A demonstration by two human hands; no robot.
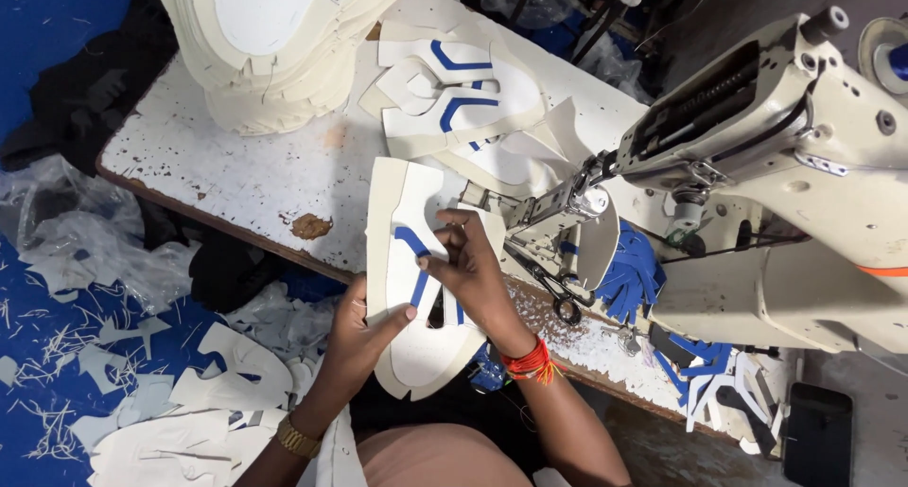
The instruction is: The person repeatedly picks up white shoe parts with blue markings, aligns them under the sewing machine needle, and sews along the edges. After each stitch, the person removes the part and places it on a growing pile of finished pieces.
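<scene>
Both gripping white shoe upper (409,288) at counter (236,180) front edge: left hand (357,328) pinching lower side, right hand (470,271) pressing blue strip (413,244); best kept flat, strip aligned, feeding toward sewing machine (757,165)

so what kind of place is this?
Most likely a shoe-making workshop, at a stitching station. An industrial sewing machine stands on the worn white table, a stack of cut shoe uppers is piled there, and offcuts litter the blue floor.
</scene>
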